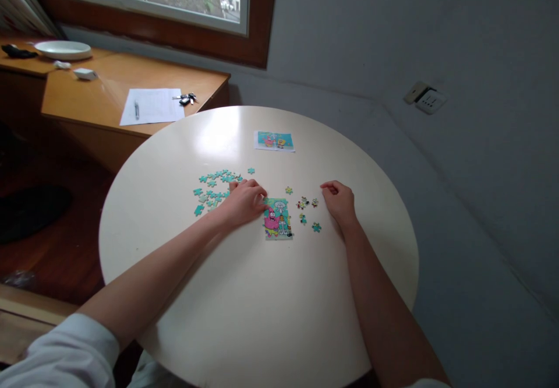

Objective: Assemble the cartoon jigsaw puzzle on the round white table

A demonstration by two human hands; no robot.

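Observation:
A partly assembled jigsaw puzzle [278, 225] lies flat on the round table, showing a pink starfish and a pale blue-green cartoon figure. My left hand [245, 201] is closed at its upper left corner, the thumb touching that edge; whatever its fingers hold, if anything, is hidden. To the right, my right hand [340, 203] rests with curled fingers, and no piece shows at its fingertips. Several loose puzzle pieces [317, 227] are spread between the puzzle and that hand. A yellowish piece [289, 190] sits just above the puzzle.
Many turquoise pieces [212, 196] are scattered left of my left hand, partly covered by it. A printed reference picture [275, 141] lies toward the far side of the white table [262, 312]. Beyond, a wooden desk [109, 85] holds paper [151, 108], keys [188, 99] and a white plate [63, 50].

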